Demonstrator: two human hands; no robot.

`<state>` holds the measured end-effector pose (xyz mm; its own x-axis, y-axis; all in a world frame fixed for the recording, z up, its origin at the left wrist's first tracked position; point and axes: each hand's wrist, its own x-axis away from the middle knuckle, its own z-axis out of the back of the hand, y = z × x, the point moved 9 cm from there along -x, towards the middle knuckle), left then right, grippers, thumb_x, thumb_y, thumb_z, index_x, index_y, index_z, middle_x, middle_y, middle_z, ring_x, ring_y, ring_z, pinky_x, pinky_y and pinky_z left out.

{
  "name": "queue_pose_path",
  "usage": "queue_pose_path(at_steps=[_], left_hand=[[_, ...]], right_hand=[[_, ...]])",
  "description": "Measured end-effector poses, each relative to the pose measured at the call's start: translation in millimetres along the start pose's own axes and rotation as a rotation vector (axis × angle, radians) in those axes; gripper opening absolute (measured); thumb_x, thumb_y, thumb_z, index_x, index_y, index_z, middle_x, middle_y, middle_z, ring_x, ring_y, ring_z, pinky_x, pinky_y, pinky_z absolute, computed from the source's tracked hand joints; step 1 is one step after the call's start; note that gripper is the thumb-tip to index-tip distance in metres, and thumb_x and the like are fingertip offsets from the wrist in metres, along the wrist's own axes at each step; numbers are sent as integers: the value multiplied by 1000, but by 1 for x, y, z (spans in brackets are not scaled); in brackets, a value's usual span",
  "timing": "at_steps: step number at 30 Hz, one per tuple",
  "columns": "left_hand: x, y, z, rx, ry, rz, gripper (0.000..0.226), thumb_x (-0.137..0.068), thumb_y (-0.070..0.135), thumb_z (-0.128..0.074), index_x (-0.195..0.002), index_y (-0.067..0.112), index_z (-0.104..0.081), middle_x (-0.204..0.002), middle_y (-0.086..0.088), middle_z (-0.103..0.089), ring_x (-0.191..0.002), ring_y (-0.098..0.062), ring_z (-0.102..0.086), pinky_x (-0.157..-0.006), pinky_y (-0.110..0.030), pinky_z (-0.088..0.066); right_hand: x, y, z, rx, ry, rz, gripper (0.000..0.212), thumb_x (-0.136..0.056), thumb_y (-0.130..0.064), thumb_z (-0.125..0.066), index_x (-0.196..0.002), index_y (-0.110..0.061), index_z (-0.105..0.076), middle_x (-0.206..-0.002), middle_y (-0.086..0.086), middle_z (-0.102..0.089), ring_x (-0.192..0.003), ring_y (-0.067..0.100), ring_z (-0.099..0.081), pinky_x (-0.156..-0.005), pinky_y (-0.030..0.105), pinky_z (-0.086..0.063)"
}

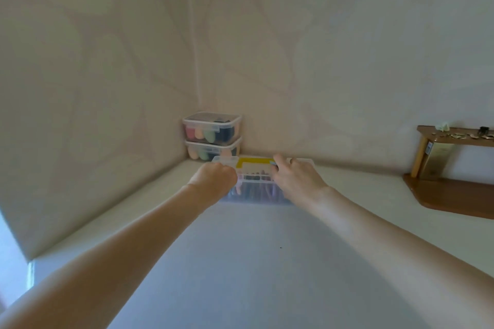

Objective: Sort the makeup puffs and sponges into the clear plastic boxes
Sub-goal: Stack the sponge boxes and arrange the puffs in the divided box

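Observation:
A clear plastic box with a yellow handle (255, 161) on its lid sits on the white table (267, 262), with coloured puffs showing dimly through its front wall (256, 193). My left hand (213, 177) curls over the box's left end. My right hand (296, 177) grips its right side, the index finger stretched to the handle's end. Behind it, in the corner, two lidded clear boxes are stacked: the upper box (212, 128) holds pink, orange, green and dark sponges, and the lower box (212, 150) holds similar ones.
Patterned beige walls (107, 88) meet in a corner behind the boxes. A brown wooden shelf unit (454, 163) stands at the right edge of the table, with small items on top. A tiny dark speck (280, 247) lies on the table.

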<state>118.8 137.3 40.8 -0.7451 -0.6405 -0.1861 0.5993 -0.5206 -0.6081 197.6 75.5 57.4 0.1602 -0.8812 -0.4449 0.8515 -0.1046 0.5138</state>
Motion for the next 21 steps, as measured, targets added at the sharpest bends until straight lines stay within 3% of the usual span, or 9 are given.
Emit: queue_pose_path(at_steps=[3,7,11,13,15,17,21], left_hand=[[0,8,7,-87,34,-64,28,-95,9,-39,-118,5,-54,-118,-10,-63,-109,-27,-61,-85,-31,-47],[4,21,12,-146,28,-128,26,-94,13,-42,-112,4,-58,-111,-8,-66,-101,-25,-64,-73,-29,-43],[9,24,20,-146,13,-145,26,-94,13,-40,-111,5,-58,-111,-8,-66,-101,-24,-63,-70,-28,-37],[12,23,23,-140,-29,-142,27,-95,13,-40,-113,4,-57,-112,-8,-65,-103,-24,-62,-75,-28,-44],[16,18,31,-118,-58,-133,29,-94,16,-42,-116,3,-55,-115,-8,-63,-107,-25,-60,-81,-29,-47],[17,11,37,-111,-72,-146,31,-95,23,-44,-116,4,-55,-116,-8,-61,-109,-26,-59,-81,-30,-47],[16,-8,50,-177,-18,-177,46,-94,45,-42,-115,6,-55,-108,-7,-65,-96,-25,-64,-71,-30,-46]], right_hand=[[3,-2,3,2,-2,57,31,-23,-8,-77,-49,-14,-62,-58,3,-58,-24,18,-45,-30,13,-29],[11,-4,6,-1,20,81,33,-19,-11,-76,-46,-15,-59,-57,3,-58,-22,15,-41,-34,10,-20],[15,1,12,1,5,79,37,-15,-13,-78,-46,-15,-59,-59,3,-57,-22,15,-42,-43,14,-12],[17,3,18,33,-86,86,34,-39,-16,-82,-68,-10,-66,-83,8,-62,-43,21,-60,-42,21,-21],[18,11,9,-19,-178,79,27,-77,-15,-63,-103,-8,-60,-116,10,-50,-83,29,-66,-55,30,-33],[19,21,10,-122,-260,54,29,-85,-21,-55,-112,-13,-55,-121,5,-44,-94,31,-62,-61,32,-34],[10,50,13,-354,-321,8,34,-82,-30,-62,-113,-20,-56,-114,-1,-49,-96,22,-56,-68,30,-39]])
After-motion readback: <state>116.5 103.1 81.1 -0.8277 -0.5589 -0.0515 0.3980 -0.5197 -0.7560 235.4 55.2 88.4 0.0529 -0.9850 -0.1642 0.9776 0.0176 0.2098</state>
